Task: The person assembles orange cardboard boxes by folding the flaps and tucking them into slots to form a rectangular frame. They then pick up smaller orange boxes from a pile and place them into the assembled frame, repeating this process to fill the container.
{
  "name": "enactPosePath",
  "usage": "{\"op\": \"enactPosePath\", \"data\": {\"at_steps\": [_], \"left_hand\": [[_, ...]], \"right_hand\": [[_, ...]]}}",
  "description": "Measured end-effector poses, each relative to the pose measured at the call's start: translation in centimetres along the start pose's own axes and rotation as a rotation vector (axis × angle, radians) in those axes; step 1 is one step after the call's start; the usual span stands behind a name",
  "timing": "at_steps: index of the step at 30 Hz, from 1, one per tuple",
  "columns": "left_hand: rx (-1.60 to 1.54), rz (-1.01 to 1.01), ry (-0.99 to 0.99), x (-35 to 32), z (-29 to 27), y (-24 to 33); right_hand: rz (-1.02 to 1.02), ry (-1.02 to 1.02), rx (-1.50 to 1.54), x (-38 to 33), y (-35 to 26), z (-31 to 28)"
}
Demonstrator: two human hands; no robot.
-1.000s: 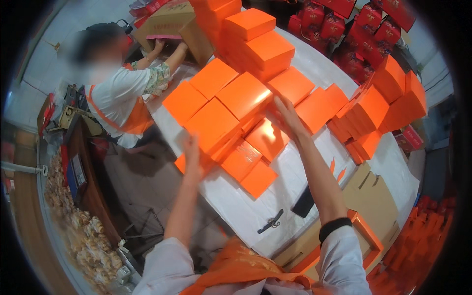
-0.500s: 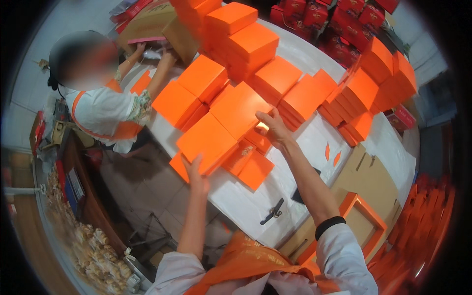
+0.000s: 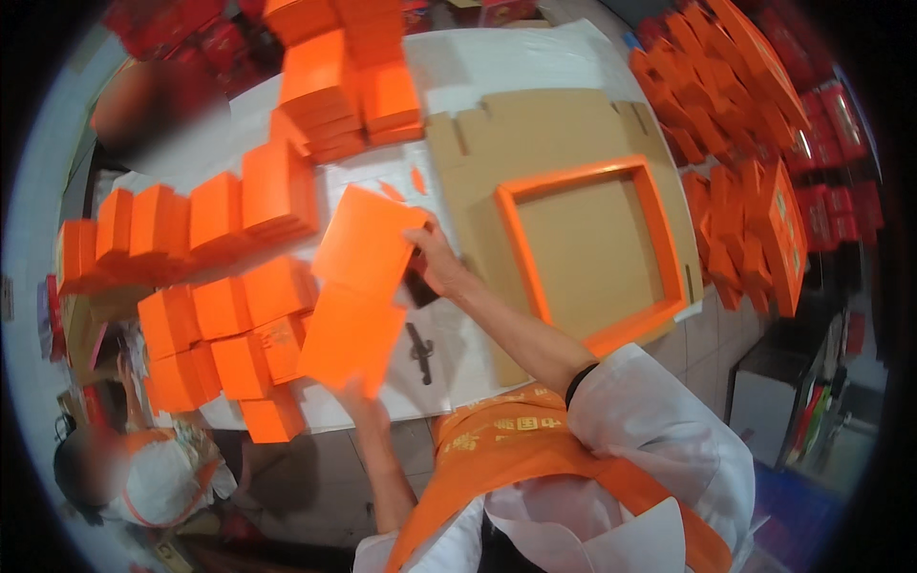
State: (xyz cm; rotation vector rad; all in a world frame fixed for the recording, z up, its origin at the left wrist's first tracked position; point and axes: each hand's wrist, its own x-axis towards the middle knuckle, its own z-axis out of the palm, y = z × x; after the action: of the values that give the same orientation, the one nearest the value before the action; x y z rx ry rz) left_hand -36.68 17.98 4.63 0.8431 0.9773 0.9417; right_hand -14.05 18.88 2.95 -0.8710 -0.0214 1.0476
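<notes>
Two orange boxes (image 3: 355, 286) lie end to end between my hands, held over the white-covered table (image 3: 449, 368). My right hand (image 3: 437, 256) grips the far box at its right edge, thumb on top. At the near end my left hand (image 3: 358, 390) clasps the other box; it is blurred and its fingers are partly hidden beneath. Just left stand grouped orange boxes (image 3: 229, 306). To the right, an orange square frame (image 3: 676, 272) rests on a flat cardboard sheet (image 3: 478, 258).
A small black tool (image 3: 420, 353) and a dark flat object (image 3: 420, 286) lie near my right forearm. Taller orange stacks (image 3: 320, 86) stand farther back. Orange frame-like pieces (image 3: 735, 229) are piled at the right. A co-worker (image 3: 162, 477) is at the lower left.
My view has turned to the right. The two boxes have come away from the grouped boxes, toward the cardboard sheet and the orange frame, with both hands still on them.
</notes>
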Motion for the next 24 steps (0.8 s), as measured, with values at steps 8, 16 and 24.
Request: {"op": "enactPosePath", "data": {"at_steps": [8, 16, 24], "left_hand": [[-0.081, -0.294, -0.175, -4.6, 14.5, -8.4], [-0.034, -0.298, -0.137, -9.7, 16.4, -11.1], [-0.015, -0.341, -0.123, -12.7, 19.4, -10.6]], "right_hand": [[-0.371, 0.358, 0.025, -6.9, -16.5, -17.7], [-0.182, 0.823, -0.921, -15.5, -25.7, -37.1], [-0.36, 0.579, -0.281, -11.7, -26.4, -35.0]]}}
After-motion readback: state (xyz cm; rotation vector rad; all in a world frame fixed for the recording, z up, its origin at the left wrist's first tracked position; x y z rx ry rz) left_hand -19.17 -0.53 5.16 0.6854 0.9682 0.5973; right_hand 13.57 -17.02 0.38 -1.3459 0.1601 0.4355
